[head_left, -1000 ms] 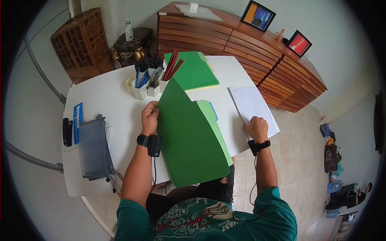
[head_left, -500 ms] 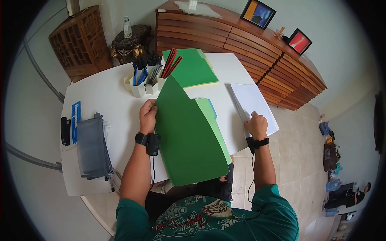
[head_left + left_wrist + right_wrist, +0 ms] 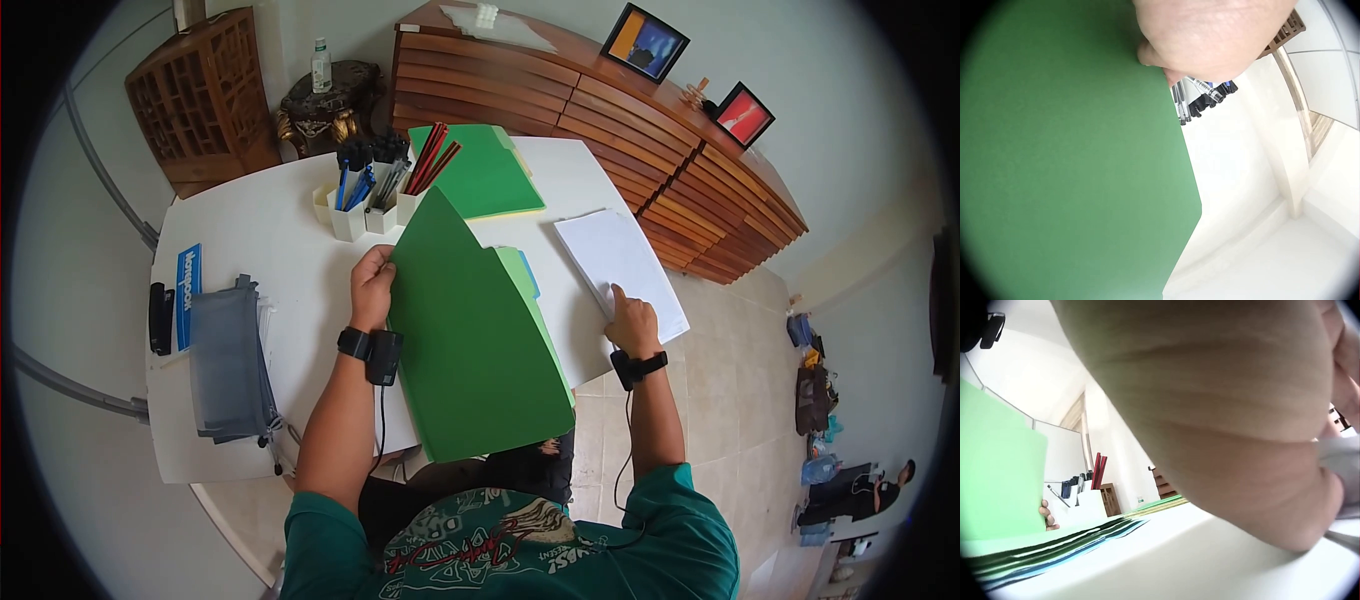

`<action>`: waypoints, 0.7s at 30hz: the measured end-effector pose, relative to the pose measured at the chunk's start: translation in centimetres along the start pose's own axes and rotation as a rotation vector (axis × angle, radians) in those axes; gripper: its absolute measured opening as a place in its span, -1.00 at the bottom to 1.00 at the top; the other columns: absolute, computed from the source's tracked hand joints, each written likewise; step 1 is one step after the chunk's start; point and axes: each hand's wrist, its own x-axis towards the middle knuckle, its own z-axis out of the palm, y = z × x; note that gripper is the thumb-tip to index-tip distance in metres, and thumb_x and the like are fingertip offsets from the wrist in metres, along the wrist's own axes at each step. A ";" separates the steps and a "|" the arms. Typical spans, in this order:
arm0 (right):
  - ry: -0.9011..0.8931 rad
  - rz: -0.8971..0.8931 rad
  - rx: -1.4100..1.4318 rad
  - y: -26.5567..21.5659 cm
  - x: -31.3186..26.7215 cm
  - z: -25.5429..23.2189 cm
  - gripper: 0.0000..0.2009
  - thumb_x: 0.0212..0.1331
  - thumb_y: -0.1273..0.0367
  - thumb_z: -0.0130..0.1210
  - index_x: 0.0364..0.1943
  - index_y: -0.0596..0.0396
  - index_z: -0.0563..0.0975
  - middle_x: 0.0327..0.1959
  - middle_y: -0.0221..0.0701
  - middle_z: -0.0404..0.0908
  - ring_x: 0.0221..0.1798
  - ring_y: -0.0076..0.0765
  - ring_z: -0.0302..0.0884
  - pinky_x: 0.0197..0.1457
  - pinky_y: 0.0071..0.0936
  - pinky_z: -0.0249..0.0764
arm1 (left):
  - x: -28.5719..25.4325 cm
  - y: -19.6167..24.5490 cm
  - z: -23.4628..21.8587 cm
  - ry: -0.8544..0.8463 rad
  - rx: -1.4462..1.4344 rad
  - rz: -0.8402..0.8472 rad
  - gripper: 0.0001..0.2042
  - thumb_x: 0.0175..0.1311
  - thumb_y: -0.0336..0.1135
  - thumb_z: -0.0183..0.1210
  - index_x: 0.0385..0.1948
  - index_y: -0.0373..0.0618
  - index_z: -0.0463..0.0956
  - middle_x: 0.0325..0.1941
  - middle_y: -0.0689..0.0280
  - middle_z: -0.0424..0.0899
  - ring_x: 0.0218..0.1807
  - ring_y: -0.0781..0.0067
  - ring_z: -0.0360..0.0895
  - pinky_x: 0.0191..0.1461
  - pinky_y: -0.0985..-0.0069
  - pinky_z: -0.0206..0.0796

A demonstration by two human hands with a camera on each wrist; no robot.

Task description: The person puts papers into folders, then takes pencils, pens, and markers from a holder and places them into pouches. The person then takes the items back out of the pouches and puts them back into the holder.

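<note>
My left hand [image 3: 372,290] pinches the left edge of a dark green file folder [image 3: 470,340], whose cover stands raised at a slant over the near side of the table. Light green folder sheets [image 3: 515,268] with a blue tab show behind it. In the left wrist view the green cover [image 3: 1072,169] fills most of the picture, thumb against its edge. At the table's right side my right hand [image 3: 634,325] grips the near-left edge of a stack of white paper [image 3: 625,255], index finger extended over the top. The right wrist view shows a grey-looking sheet [image 3: 1344,472] between thumb and fingers.
Pen holders [image 3: 350,222] with pens and red pencils stand at the back, beside another green folder [image 3: 485,175]. A grey zip pouch [image 3: 225,360], a blue notebook [image 3: 188,290] and a black stapler [image 3: 160,318] lie on the left. A wooden cabinet [image 3: 590,120] stands behind the table.
The paper stack has shifted slightly left and turned with my right hand, whose index finger has straightened over it. My left hand and the raised green folder have stayed nearly still.
</note>
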 end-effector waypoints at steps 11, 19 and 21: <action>-0.017 0.056 0.044 -0.6 1.3 -1.3 -0.64 -0.02 0.16 0.29 -0.27 0.18 0.64 -0.43 -0.04 0.70 -0.31 0.09 0.70 -0.15 -0.11 0.63 | 0.1 -0.3 -0.1 -0.012 0.008 -0.012 -0.76 0.35 -0.63 -0.12 -0.11 -0.29 0.53 -0.16 0.32 0.67 -0.10 0.55 0.58 0.10 0.59 0.34; -0.019 0.014 0.095 -0.6 1.3 -1.6 -0.78 0.07 0.28 0.16 -0.37 0.17 0.66 -0.48 -0.02 0.68 -0.32 0.10 0.70 -0.15 -0.08 0.63 | 0.0 -0.1 -0.1 -0.010 0.020 0.002 -0.77 0.34 -0.63 -0.11 -0.13 -0.29 0.54 -0.18 0.34 0.66 -0.11 0.55 0.57 0.10 0.60 0.34; 0.004 0.020 0.110 -0.3 1.3 -1.4 -0.81 0.09 0.31 0.13 -0.40 0.15 0.66 -0.48 -0.01 0.67 -0.32 0.11 0.71 -0.17 -0.09 0.63 | 0.1 -0.2 0.0 -0.004 0.015 -0.003 -0.77 0.34 -0.63 -0.12 -0.14 -0.29 0.54 -0.18 0.34 0.66 -0.12 0.55 0.57 0.09 0.60 0.34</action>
